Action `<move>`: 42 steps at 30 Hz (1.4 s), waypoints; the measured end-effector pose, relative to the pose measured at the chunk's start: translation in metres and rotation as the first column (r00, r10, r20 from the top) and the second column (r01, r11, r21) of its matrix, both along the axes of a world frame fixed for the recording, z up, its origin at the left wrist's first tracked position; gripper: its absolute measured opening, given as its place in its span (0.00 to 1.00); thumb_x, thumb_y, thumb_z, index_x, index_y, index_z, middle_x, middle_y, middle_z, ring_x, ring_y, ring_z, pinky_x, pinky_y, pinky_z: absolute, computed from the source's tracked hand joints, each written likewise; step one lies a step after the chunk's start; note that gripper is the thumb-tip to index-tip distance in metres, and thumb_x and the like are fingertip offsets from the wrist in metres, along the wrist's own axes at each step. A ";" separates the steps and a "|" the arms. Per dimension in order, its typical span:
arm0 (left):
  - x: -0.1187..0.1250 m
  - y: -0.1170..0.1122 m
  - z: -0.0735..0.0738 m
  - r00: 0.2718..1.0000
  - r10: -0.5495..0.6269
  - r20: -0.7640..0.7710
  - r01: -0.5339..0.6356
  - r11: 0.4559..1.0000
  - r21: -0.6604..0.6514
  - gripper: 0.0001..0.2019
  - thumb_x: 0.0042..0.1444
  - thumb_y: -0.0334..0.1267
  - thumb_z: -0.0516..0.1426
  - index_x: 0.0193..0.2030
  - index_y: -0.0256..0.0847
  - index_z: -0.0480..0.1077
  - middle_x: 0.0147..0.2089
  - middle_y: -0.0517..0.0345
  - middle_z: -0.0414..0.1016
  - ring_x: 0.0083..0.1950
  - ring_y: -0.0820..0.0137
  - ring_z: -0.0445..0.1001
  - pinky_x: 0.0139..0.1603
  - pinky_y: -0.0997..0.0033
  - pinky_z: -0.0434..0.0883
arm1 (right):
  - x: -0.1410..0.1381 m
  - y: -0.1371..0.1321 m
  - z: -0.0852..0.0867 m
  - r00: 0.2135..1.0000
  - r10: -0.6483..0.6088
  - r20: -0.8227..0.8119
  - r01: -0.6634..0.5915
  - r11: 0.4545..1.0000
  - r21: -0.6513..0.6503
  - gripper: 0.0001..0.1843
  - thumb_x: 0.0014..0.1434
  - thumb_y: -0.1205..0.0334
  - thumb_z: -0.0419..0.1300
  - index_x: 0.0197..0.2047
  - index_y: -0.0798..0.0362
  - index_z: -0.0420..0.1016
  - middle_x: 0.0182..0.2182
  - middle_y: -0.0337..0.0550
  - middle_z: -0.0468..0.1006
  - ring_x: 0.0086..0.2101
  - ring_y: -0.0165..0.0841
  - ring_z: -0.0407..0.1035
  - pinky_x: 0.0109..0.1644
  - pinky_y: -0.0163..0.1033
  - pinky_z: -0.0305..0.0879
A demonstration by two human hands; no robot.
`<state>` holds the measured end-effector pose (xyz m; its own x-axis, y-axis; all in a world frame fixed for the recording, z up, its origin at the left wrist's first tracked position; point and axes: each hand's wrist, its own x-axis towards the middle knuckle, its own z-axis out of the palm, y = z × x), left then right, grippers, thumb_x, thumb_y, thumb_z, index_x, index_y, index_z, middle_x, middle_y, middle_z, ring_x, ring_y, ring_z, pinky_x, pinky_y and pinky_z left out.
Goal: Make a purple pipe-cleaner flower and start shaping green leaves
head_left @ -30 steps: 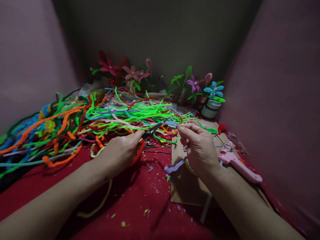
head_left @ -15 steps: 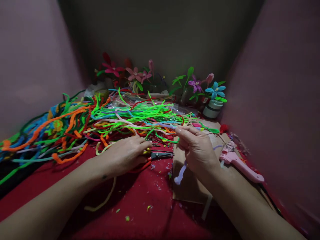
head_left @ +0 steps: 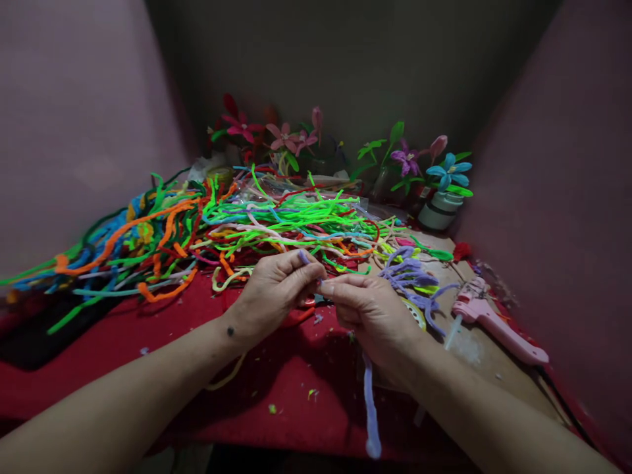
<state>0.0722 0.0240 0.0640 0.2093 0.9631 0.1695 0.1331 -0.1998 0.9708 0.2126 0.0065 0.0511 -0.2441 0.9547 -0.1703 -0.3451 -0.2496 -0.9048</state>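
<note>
Your 2 hands meet above the front of the work surface, fingertips together or nearly so. Your left hand (head_left: 279, 283) is closed in a pinch, with a short end of a lilac pipe cleaner (head_left: 371, 408) rising between thumb and forefinger. Your right hand (head_left: 370, 309) pinches beside it, thumb against forefinger; the pipe cleaner's long free end hangs below this hand, and its course inside your grip is hidden. Beneath your fingers, a pair of scissors (head_left: 299, 318) with red handles lies on the red cloth (head_left: 222, 415), partly covered by your hands. To the right of your right hand, a bunch of lilac pipe cleaners (head_left: 407, 271) rests on the cardboard (head_left: 498, 375), a yellow ring-shaped object (head_left: 415, 313) just beside it. Farther right lies a pink glue gun (head_left: 494, 324). Beyond your hands, a heap of multicoloured pipe cleaners (head_left: 291, 220) spreads leftward, bright green uppermost near its middle. Behind stand pipe-cleaner flowers: 1 blue flower (head_left: 448, 172) above a pale jar (head_left: 439, 210), 1 purple flower (head_left: 405, 160) to its left, and pink blooms (head_left: 282, 137) farther left.
</note>
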 end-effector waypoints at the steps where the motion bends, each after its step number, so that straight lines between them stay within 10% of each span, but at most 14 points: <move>1: 0.000 0.001 0.000 1.000 0.019 -0.003 -0.019 1.000 -0.004 0.11 0.54 0.36 0.54 0.23 0.36 0.64 0.17 0.67 0.60 0.18 0.81 0.57 0.18 0.81 0.56 | 0.000 0.000 0.000 1.000 0.023 -0.002 -0.023 1.000 0.005 0.08 0.43 0.61 0.66 0.24 0.58 0.76 0.12 0.28 0.55 0.16 0.20 0.40 0.20 0.34 0.33; 16: -0.011 0.017 0.003 0.982 0.169 0.081 -0.169 0.986 -0.007 0.13 0.54 0.36 0.55 0.20 0.37 0.62 0.15 0.66 0.59 0.14 0.83 0.56 0.13 0.84 0.53 | 0.000 0.000 -0.005 0.998 0.063 -0.008 -0.063 0.998 0.031 0.11 0.47 0.59 0.65 0.30 0.59 0.79 0.11 0.27 0.50 0.15 0.19 0.39 0.19 0.32 0.32; 24: -0.022 0.028 0.003 0.887 -0.135 0.441 0.248 0.946 -0.209 0.07 0.46 0.34 0.63 0.32 0.33 0.72 0.24 0.59 0.72 0.21 0.77 0.69 0.18 0.81 0.68 | 0.006 0.004 -0.010 0.975 0.145 -0.166 -0.165 0.980 -0.108 0.09 0.51 0.63 0.60 0.32 0.61 0.77 0.11 0.24 0.45 0.14 0.19 0.34 0.18 0.30 0.32; 42: -0.017 0.016 0.004 0.850 -0.255 0.461 0.380 0.903 -0.201 0.06 0.49 0.35 0.61 0.32 0.35 0.70 0.22 0.63 0.65 0.20 0.79 0.63 0.19 0.80 0.65 | 0.010 0.007 -0.014 0.802 0.337 -0.493 -0.515 0.809 -0.284 0.14 0.60 0.66 0.50 0.30 0.61 0.74 0.11 0.26 0.44 0.15 0.22 0.32 0.17 0.28 0.37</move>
<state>0.0556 0.0402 0.0676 0.4822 0.8747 0.0491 -0.3165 0.1217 0.9408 0.2226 0.0132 0.0376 -0.7390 0.6075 -0.2911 -0.4222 -0.7544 -0.5027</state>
